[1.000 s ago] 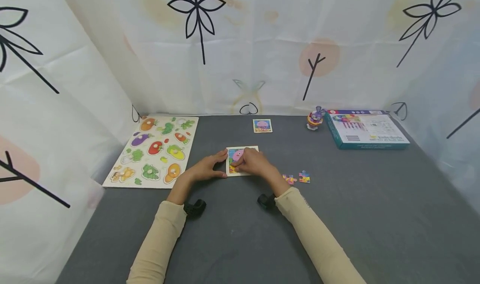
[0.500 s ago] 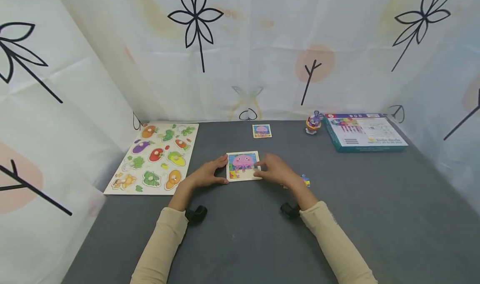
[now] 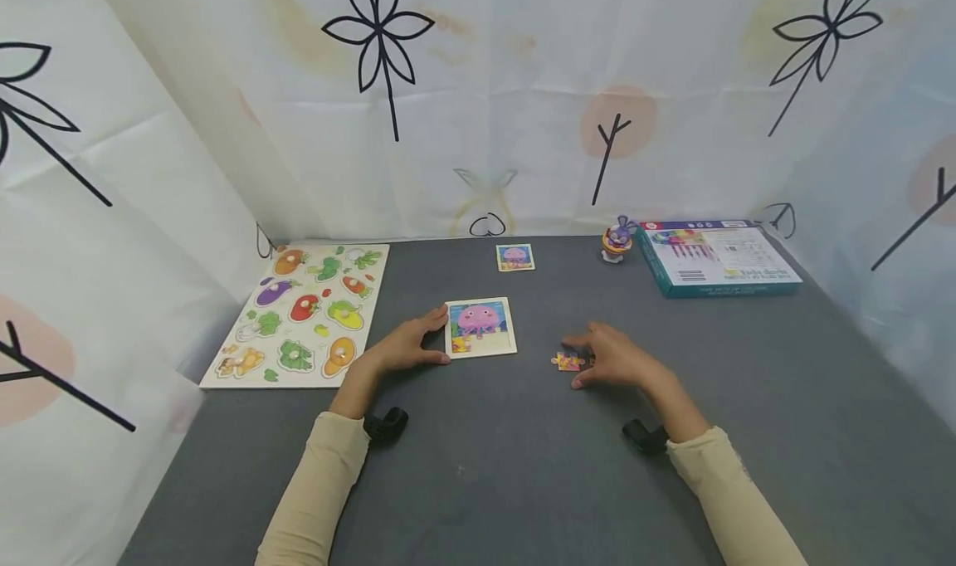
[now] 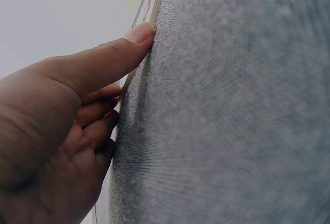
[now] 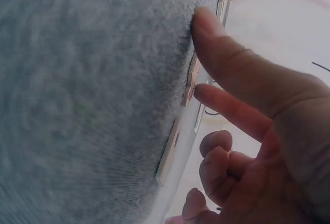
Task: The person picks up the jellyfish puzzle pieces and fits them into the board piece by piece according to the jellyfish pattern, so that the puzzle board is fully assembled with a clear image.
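Note:
A small framed jigsaw puzzle (image 3: 478,321) with a pink octopus lies flat mid-table, its lower right part bare. My left hand (image 3: 407,343) rests at the board's left side, index finger near the upper corner and thumb at the lower one. In the left wrist view the thumb (image 4: 138,33) touches the board's edge. To the right, my right hand (image 3: 616,357) hovers over a pink and yellow puzzle piece (image 3: 569,362), thumb and index finger spread apart around it. Another piece is mostly hidden by that hand; the right wrist view has two flat pieces (image 5: 167,154) beside the fingers.
A vegetable peg board (image 3: 299,317) lies at the left, close to the left forearm. At the back stand a small octopus picture card (image 3: 515,257), a purple figurine (image 3: 617,241) and a flat teal box (image 3: 720,259). White printed cloth (image 3: 478,101) closes off the back and sides.
My right hand has left the puzzle and moved right to the loose pieces, uncovering the octopus picture. The left hand has stayed at the board's left edge.

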